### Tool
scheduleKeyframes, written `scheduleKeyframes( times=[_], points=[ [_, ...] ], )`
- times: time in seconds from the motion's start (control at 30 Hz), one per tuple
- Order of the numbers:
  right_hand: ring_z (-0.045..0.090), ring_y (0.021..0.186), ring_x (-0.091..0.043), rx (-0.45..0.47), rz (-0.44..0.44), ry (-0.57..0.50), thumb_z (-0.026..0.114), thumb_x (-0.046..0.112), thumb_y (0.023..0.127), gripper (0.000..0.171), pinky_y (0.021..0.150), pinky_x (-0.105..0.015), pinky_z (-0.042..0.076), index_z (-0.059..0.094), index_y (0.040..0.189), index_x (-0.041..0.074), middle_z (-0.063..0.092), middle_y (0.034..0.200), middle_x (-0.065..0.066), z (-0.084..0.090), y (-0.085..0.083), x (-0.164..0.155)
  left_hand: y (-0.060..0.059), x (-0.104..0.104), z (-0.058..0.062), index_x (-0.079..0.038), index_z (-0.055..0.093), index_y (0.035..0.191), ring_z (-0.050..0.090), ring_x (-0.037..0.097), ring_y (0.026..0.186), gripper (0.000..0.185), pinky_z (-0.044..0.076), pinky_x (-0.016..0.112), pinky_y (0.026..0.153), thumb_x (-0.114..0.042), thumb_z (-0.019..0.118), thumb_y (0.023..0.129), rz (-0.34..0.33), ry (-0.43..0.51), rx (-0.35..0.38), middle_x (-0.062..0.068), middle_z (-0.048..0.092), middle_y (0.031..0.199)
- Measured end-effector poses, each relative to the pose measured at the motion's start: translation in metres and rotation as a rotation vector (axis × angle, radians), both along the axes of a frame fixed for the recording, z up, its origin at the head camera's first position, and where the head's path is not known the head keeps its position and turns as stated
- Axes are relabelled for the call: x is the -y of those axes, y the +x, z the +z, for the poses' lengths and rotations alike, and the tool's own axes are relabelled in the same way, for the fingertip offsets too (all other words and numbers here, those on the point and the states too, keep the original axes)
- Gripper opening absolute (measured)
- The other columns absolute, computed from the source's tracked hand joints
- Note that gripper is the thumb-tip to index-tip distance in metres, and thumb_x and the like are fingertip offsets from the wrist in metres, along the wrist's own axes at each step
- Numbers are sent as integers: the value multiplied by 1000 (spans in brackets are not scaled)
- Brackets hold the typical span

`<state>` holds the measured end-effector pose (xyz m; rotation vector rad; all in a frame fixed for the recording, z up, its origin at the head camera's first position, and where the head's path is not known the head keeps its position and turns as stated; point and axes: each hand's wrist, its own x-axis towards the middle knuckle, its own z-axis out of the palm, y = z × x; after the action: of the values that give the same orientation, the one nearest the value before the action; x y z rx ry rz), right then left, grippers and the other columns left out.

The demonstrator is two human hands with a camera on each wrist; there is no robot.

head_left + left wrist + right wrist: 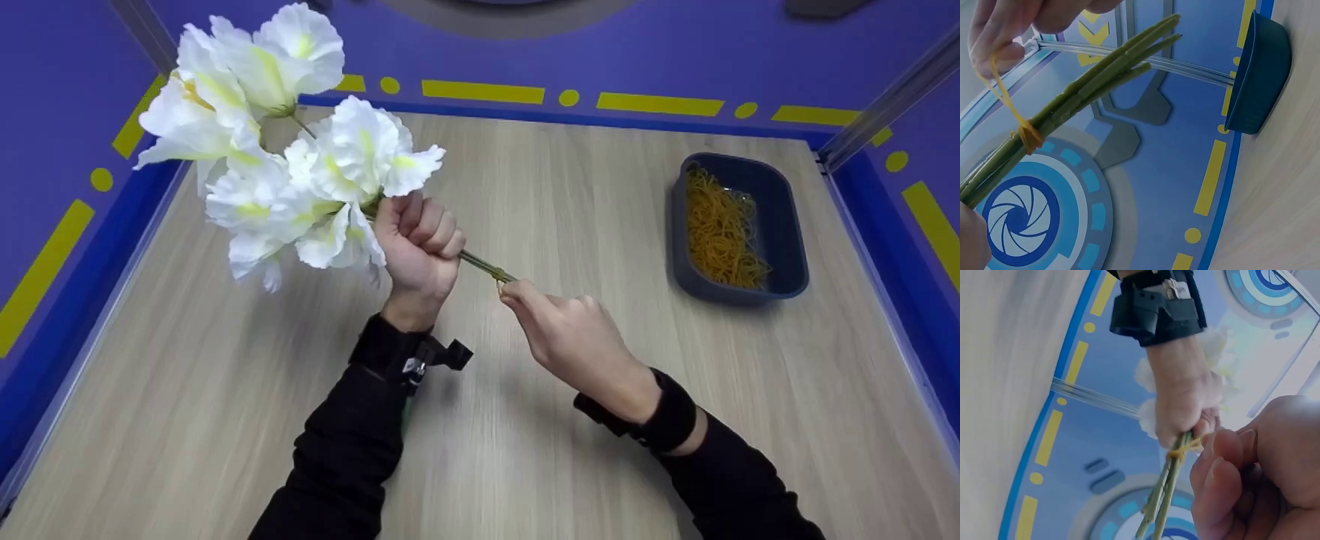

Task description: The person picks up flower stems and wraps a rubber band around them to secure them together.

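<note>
My left hand (pixel 422 244) grips a bunch of white artificial flowers (pixel 352 161) by the stems, just under the blossoms. The bundled green stems (pixel 1089 90) stick out past the fist toward the right, held above the table. A yellow rubber band (pixel 1028 135) is wound around the stems, and one loop of it is pulled out taut to the side. My right hand (pixel 574 341) pinches that loop between thumb and fingertips, as the right wrist view shows (pixel 1230 461). In the left wrist view the stem ends point freely beyond the band.
A dark blue-grey plastic bin (pixel 784 225) stands at the right of the wood-grain table (pixel 525 450). Inside it lies a heap of yellow rubber bands (pixel 716 232). Blue-purple panels (pixel 645 45) with yellow markings enclose the table at the back and sides.
</note>
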<state>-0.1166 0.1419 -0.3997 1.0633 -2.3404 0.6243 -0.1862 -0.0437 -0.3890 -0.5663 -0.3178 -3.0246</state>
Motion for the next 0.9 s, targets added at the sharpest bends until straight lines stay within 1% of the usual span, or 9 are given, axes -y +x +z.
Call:
scheduleKeyframes(
  times=[0.07,0.1,0.27,0.33,0.5,0.57,0.73,0.8,0.9],
  points=[
    [29,44,-1,1,0,-12,63,8,100,8,34,-22,29,63,107,6,54,60,5,5,-2,-5,-1,2,1,-18,16,63,12,3,44,38,7,17,40,-17,15,101,-1,7,25,-9,15,53],
    [29,44,-1,6,-2,-17,62,9,100,7,34,-21,29,63,106,6,55,61,5,7,-4,-8,-1,3,1,-18,16,63,12,3,44,39,8,17,40,-17,15,101,-3,11,35,-9,15,52],
    [25,43,-1,37,-29,-49,58,13,103,9,35,-21,25,64,105,7,51,60,6,13,-15,-22,-3,4,1,-18,18,62,12,3,43,40,8,17,39,-18,18,102,-47,15,80,-9,17,51],
    [24,43,-1,48,-39,-42,58,13,104,9,36,-22,23,64,105,7,47,58,7,14,-20,-26,-4,4,2,-18,19,61,12,3,43,42,9,17,39,-19,18,103,-64,11,107,-9,18,50],
    [26,45,-2,95,-49,-1,59,14,104,10,39,-24,25,66,105,8,48,59,7,16,-28,-33,-4,5,4,-19,24,58,13,3,41,48,10,18,38,-21,20,106,-83,30,167,-9,18,49],
    [29,46,-3,121,-42,16,59,16,104,11,40,-24,26,67,104,8,50,61,8,19,-28,-37,-4,7,5,-19,23,58,13,3,42,48,10,18,38,-21,19,106,-74,35,160,-9,18,49],
    [33,48,-3,187,-4,68,59,20,104,12,41,-24,28,67,102,11,56,68,9,25,-26,-44,-2,13,10,-19,22,61,13,3,42,44,10,17,39,-21,20,104,-53,83,106,-9,18,51],
    [32,48,-3,206,-1,89,60,21,104,12,41,-23,27,68,101,12,57,68,10,27,-25,-47,-3,14,11,-19,23,61,13,3,43,43,10,18,39,-21,22,104,-61,103,102,-9,18,51],
    [32,48,-2,220,-1,118,61,22,103,11,41,-24,27,69,100,15,57,67,11,27,-25,-50,-3,14,11,-18,22,61,12,4,43,43,10,18,39,-21,21,104,-69,101,111,-8,17,51]
  ],
)
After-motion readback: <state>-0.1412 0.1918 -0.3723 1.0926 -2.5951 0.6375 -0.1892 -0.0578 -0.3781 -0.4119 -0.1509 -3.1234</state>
